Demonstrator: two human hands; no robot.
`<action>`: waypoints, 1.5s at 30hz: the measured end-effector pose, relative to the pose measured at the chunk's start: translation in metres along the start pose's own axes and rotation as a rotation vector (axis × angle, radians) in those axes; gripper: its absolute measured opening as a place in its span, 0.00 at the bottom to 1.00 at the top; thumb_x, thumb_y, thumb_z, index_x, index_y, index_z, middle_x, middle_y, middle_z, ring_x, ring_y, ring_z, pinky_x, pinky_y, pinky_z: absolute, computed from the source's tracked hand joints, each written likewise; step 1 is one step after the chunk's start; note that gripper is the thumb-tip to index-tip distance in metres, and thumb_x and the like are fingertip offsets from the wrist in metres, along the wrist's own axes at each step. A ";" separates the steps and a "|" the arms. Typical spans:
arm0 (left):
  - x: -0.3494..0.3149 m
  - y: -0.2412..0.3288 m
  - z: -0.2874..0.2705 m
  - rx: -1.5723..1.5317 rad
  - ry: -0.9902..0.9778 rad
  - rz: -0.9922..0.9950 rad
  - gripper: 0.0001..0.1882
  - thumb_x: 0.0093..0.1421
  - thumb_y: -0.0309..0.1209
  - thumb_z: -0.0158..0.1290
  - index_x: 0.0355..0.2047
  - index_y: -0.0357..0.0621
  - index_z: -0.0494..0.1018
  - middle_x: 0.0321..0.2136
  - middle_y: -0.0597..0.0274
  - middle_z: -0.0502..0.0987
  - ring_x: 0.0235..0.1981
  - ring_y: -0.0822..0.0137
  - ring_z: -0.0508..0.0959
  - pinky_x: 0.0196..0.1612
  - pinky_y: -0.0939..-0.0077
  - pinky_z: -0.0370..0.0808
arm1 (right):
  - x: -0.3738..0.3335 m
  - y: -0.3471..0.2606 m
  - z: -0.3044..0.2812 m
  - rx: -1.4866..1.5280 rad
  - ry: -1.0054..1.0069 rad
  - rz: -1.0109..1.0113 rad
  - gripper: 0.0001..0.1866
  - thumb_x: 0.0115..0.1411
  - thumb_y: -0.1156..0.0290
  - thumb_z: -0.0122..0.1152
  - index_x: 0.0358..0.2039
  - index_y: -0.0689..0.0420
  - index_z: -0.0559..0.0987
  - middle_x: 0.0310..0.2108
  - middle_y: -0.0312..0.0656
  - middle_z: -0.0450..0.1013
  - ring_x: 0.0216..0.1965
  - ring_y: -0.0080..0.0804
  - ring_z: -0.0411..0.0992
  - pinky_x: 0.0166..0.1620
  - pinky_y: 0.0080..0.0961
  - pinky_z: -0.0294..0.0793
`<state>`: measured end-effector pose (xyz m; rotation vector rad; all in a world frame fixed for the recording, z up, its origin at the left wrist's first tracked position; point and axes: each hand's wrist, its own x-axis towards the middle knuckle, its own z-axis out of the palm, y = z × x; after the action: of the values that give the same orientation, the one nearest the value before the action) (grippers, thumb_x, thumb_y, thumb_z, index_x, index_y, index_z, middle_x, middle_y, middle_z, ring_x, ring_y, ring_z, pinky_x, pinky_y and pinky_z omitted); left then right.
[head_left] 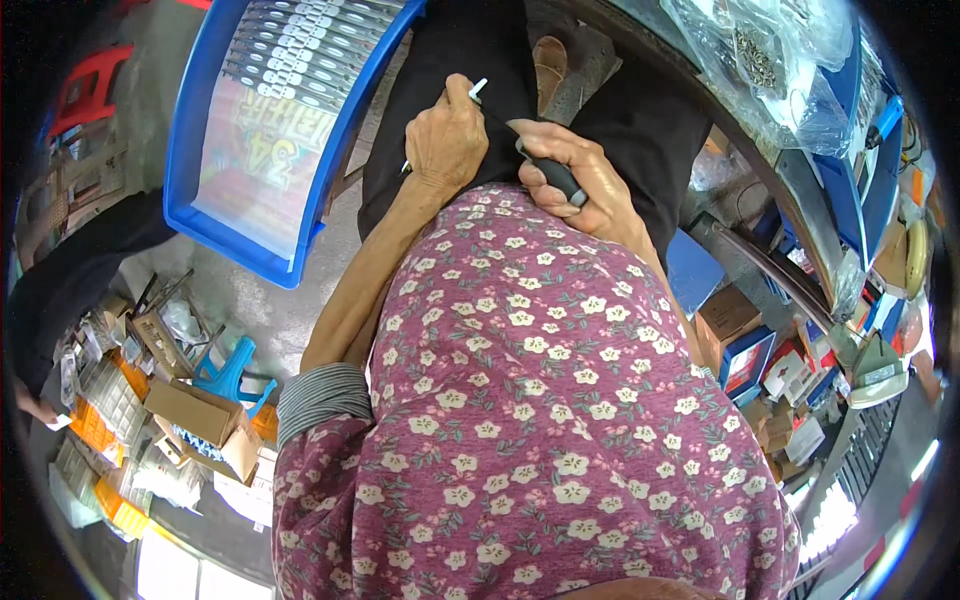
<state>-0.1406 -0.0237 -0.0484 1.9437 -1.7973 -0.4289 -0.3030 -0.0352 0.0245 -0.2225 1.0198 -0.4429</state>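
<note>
My left hand (446,140) is closed round a slim pen-like stick (479,87). Its white tip pokes out past the thumb, and a dark end shows at the other side of the fist. In my right hand (590,180) lies a tool with a dark grey rounded handle (556,178), the fingers wrapped round it; its working end cannot be made out. Both hands are above my lap, a short gap between them. Left of them, a blue tray (308,225) holds rows of slim grey-and-white pieces (300,50) above a printed sheet (262,150).
A workbench edge (740,130) curves along the right, with clear plastic bags (770,60) of small parts on it. At left are a blue stool (232,375), an open cardboard box (205,425) and another person's dark sleeve (90,260). More boxes (728,315) stand at right.
</note>
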 end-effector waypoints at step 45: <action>0.015 -0.182 -0.088 -1.058 0.520 -0.944 0.15 0.47 0.20 0.58 0.35 0.30 0.68 0.27 0.52 0.75 0.24 0.66 0.77 0.26 0.76 0.79 | 0.030 -0.001 -0.032 -0.303 0.097 -0.051 0.16 0.56 0.72 0.55 0.45 0.62 0.72 0.19 0.39 0.68 0.10 0.17 0.60 0.11 0.10 0.51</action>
<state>0.0617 -0.0204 -0.0679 1.6760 -0.1029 -0.8326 -0.3174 -0.0485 -0.0146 -0.5028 1.1778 -0.3459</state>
